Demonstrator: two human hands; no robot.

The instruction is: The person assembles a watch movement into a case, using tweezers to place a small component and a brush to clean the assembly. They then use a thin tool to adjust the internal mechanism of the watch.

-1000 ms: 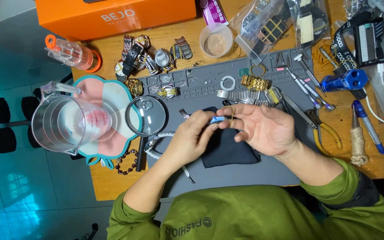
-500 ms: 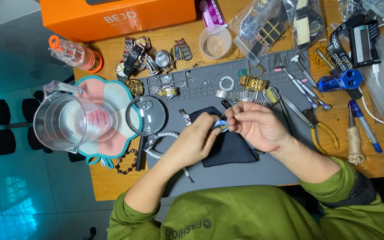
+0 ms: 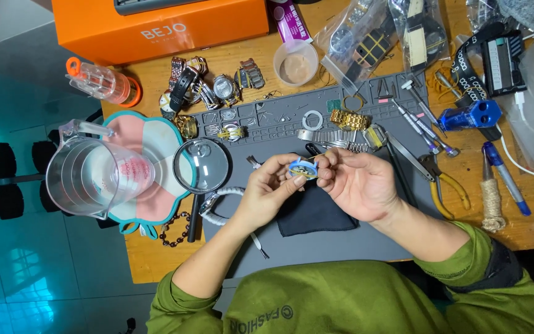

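Observation:
Both my hands meet over a grey work mat. A small round blue-rimmed watch part is pinched between the fingers of my left hand and my right hand. My right hand also seems to grip a thin dark tool whose tip touches the part. Under the hands lies a dark cloth. A gold watch bracelet and a steel bracelet lie just beyond my right hand.
A magnifying glass and clear measuring jug stand left. Several watches, an orange box, a small plastic cup sit at the back. Pliers, screwdrivers, a blue tool, a pen lie right.
My hands have stayed together over the cloth, shifting slightly; the blue-rimmed part is now turned more towards the camera between my fingers.

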